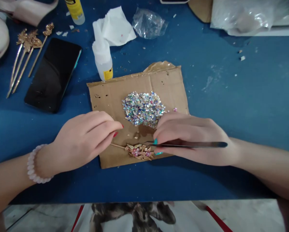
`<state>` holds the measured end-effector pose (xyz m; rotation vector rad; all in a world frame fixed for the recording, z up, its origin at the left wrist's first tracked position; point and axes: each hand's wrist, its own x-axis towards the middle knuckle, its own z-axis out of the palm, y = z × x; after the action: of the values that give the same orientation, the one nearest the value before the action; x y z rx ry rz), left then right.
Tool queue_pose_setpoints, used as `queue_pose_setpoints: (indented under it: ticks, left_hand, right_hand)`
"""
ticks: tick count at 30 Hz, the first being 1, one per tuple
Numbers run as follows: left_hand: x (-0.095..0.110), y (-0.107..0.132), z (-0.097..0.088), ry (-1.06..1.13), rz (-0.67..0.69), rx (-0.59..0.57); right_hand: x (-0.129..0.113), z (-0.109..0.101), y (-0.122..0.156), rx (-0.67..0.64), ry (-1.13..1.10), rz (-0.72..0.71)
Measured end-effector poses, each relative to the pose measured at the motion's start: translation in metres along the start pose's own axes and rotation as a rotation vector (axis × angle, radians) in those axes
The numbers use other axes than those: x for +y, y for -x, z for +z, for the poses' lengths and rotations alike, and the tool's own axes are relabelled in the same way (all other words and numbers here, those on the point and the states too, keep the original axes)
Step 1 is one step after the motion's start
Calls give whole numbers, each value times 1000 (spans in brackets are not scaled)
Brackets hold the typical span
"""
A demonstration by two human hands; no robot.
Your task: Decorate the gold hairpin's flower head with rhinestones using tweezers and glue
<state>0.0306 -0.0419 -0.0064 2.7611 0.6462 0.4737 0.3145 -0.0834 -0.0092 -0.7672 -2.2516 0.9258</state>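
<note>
The gold metal hairpin with pink flowers [136, 152] lies on brown cardboard [168, 87]. The right hand [195, 130] clamps slim dark tweezers [212, 144]; whether the left hand [85, 137] grips the stem [117, 146], I cannot tell. Unheld, it could roll; right-hand brushing could scatter the glittering multicoloured chips [143, 108].

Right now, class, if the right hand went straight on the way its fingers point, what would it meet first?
Most likely the flowered gold stick, just beyond the right hand; its height is unclear, so it might skim over.

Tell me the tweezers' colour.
The tweezers look dark, nearly black; the head view shows them.
</note>
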Motion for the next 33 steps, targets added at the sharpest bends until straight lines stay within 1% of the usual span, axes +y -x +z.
queue_pose_setpoints:
  ticks: [2,5,8,14,18,22,33]
  left_hand:
    - [-2,-1,0,1,49,-19]
    - [-4,-2,1,49,136,-90]
    - [-7,-1,1,93,159,-156]
    - [-9,1,2,171,117,-202]
    - [-9,0,1,247,95,-197]
    - [-9,-5,-1,264,98,-211]
    - [-5,-8,1,295,18,-227]
  right_hand:
    - [2,-2,0,-34,-11,1]
    - [3,-5,-1,-68,-44,-14]
    - [4,-6,-1,-83,-61,-28]
    - [2,-5,0,-68,-16,-30]
    - [0,-5,-1,-77,-15,-22]
    - [-1,-5,-1,-75,-12,-13]
    - [-2,-6,2,-104,11,0]
